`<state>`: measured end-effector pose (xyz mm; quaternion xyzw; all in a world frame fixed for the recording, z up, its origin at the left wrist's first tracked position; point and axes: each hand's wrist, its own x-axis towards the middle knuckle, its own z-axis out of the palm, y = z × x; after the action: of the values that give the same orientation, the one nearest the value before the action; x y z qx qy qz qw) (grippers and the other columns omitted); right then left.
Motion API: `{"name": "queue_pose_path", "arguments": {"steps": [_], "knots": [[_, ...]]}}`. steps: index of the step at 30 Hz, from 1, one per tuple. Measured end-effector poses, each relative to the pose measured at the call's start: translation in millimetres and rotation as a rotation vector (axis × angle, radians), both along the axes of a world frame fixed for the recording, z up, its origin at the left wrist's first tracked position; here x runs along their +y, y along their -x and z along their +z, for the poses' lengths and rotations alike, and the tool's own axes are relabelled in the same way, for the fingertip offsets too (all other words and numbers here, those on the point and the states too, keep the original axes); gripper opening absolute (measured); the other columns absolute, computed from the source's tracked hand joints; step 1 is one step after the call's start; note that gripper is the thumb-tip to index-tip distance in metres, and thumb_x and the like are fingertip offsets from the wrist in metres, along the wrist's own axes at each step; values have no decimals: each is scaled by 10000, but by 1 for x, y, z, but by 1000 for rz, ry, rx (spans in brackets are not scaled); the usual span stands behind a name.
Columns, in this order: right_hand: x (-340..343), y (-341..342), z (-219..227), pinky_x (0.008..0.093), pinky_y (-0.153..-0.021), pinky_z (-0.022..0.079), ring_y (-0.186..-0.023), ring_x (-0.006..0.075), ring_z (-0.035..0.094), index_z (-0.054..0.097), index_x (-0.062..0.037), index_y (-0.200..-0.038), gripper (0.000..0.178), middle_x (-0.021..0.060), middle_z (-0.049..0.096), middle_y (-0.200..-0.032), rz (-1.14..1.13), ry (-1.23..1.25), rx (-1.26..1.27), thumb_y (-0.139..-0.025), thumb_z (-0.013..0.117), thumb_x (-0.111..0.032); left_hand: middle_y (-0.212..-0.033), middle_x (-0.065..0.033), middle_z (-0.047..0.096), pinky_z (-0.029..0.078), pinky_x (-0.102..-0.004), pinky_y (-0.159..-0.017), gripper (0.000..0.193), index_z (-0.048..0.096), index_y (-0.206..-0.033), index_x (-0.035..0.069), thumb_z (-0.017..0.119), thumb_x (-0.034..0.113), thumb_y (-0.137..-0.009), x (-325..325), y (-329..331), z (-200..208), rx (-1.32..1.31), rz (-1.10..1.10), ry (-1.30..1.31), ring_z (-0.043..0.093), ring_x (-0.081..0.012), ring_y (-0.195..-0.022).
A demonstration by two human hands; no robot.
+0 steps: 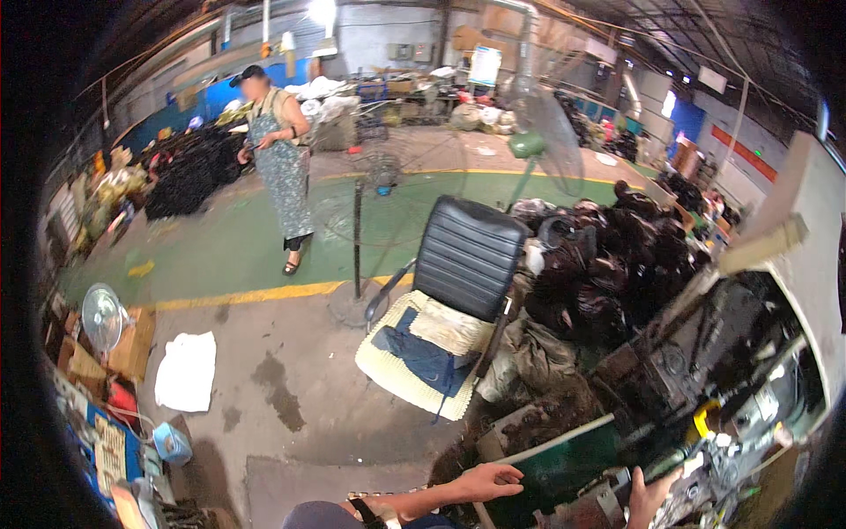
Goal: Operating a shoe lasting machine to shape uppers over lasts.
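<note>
Along the lower edge of the frame, right of centre, the left hand point(490, 483) extends to the edge of a dark green panel point(575, 460). Its fingers are slightly bent and visibly hold nothing; contact with the panel cannot be determined. At the lower right, the right hand point(649, 502) is positioned beside a metal machine point(718, 463), thumb spread wide from the fingers; whether it touches the machine cannot be determined. A yellow part point(705, 418) is located above this hand. A black chair point(471, 256) occupies the centre, carrying a dark blue cloth point(414, 349).
</note>
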<state>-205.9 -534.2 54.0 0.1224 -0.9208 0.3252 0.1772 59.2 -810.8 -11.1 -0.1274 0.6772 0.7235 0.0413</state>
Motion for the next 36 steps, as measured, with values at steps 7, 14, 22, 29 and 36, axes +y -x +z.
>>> {"name": "queue_pose_path", "arguments": {"steps": [7, 14, 22, 29, 36], "knots": [[-36, -27, 44, 468, -985, 488, -1145, 399, 591, 441, 109, -1414, 954, 306, 560, -1341, -82, 100, -235, -759, 854, -447, -1301, -174, 619, 509, -417, -1026, 593, 545, -1382, 53, 640, 462, -963, -47, 21, -1, -8, 13, 8, 624, -283, -1190], [-69, -44, 81, 474, -923, 516, -1056, 395, 628, 570, 120, -1274, 855, 291, 636, -1220, -275, -157, -388, -737, 861, -477, -1359, -162, 575, 488, -456, -1070, 591, 515, -1413, 82, 616, 469, -977, -73, 69, 2, -8, -124, 72, 576, -305, -1253], [-38, -2, 15, 399, -1171, 279, -1378, 451, 371, 112, 124, -1526, 1181, 353, 340, -1491, -127, 72, -145, -687, 865, -228, -1333, -131, 618, 481, -410, -1061, 579, 531, -1410, 47, 656, 403, -971, -56, 119, 20, -119, -250, 8, 603, -269, -1230], [-25, -8, 15, 389, -1082, 394, -1262, 402, 515, 85, 77, -1546, 1198, 341, 451, -1409, -83, 60, 60, -680, 880, -155, -1256, -127, 663, 508, -326, -992, 480, 578, -1351, -3, 693, 258, -966, -12, 158, 75, 74, -331, 15, 640, -192, -1131], [-22, -54, 99, 385, -1007, 475, -1131, 283, 597, 242, 10, -1529, 1068, 187, 589, -1297, 65, 1021, -496, -679, 886, -29, -1217, -138, 659, 520, -328, -973, 490, 523, -1353, -51, 717, 101, -928, 31, 192, 76, 395, -58, -2, 634, -182, -1121]]}}
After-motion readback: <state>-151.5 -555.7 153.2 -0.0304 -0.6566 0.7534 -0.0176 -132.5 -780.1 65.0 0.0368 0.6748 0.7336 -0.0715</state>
